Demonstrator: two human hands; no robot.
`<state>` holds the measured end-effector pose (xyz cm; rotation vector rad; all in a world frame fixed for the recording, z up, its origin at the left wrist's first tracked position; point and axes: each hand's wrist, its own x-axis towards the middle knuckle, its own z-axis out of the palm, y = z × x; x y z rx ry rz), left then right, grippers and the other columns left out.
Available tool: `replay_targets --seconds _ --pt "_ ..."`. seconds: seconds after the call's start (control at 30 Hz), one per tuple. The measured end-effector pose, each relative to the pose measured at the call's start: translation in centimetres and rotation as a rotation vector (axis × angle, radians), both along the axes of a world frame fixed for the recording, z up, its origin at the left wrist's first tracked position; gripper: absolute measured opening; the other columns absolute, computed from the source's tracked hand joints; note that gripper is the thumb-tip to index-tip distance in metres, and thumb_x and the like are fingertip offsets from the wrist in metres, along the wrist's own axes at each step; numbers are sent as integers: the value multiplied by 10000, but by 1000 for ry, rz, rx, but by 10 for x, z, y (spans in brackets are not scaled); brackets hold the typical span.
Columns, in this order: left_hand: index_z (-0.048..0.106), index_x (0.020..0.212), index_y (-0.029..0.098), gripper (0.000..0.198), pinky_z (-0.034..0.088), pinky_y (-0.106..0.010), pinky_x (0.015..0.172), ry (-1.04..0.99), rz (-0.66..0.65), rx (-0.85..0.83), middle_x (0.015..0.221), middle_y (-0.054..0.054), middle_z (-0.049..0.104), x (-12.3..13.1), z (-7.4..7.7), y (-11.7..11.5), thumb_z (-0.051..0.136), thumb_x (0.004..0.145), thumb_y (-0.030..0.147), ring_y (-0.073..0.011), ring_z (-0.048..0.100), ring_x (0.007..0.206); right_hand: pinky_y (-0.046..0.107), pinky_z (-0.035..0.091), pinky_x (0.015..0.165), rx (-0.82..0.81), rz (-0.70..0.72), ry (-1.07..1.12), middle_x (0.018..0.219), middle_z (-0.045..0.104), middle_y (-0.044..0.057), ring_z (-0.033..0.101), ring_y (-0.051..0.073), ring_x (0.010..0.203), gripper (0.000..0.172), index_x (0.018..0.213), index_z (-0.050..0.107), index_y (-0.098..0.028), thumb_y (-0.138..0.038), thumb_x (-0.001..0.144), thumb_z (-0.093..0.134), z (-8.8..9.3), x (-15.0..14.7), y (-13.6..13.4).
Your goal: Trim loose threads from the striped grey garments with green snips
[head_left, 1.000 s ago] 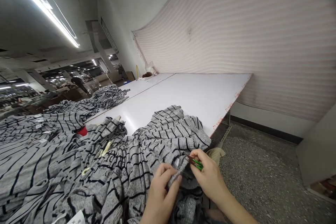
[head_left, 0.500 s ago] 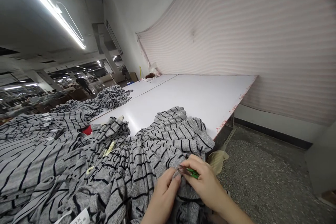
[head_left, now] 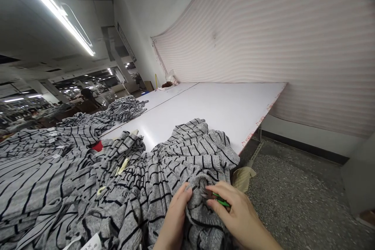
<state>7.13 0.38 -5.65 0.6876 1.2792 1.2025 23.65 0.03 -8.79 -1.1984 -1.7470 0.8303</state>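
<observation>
A grey knit garment with black stripes [head_left: 187,156] lies bunched at the near edge of the white table [head_left: 222,105]. My left hand [head_left: 175,218] pinches a fold of this garment, fingers closed on the fabric. My right hand [head_left: 237,215] grips small green-handled snips [head_left: 218,200], with their tip resting against the same fold, just right of my left fingers.
More striped grey garments [head_left: 43,179] are heaped at the left, with paper tags and a red patch [head_left: 98,146] among them. Another pile [head_left: 125,107] lies farther back. A pale striped fabric sheet [head_left: 278,31] hangs behind the table. Speckled floor [head_left: 293,203] lies to the right.
Both hands shifted slightly down and right along the garment. The snips came lower against the fold, and my left hand took a fuller hold of the fabric.
</observation>
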Motion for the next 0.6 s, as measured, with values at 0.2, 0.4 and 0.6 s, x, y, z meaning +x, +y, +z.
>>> replay_targets --seconds 0.2,0.4,0.6 --pt "685 1019 173 336 309 -452 1080 184 -30 -44 1237 -102 618 -13 -13 3 706 721 326 -307 477 1235 288 445 734 97 -40 -39 958 624 42 593 190 856 208 1063 622 -238 -284 896 508 -5 -14 7" --pt "614 1116 138 427 301 -434 1093 144 -79 -81 1288 -128 576 -15 -15 5 672 749 348 -300 455 1260 288 444 732 114 -38 -33 943 634 35 597 191 860 187 1028 631 -247 -274 902 495 -7 -13 9" --pt "602 1118 139 425 322 -417 1083 167 -79 -88 1296 -126 570 -14 -15 6 675 752 341 -283 472 1246 280 448 726 101 -24 10 926 647 33 607 191 852 191 1007 657 -242 -298 894 513 -9 -11 12"
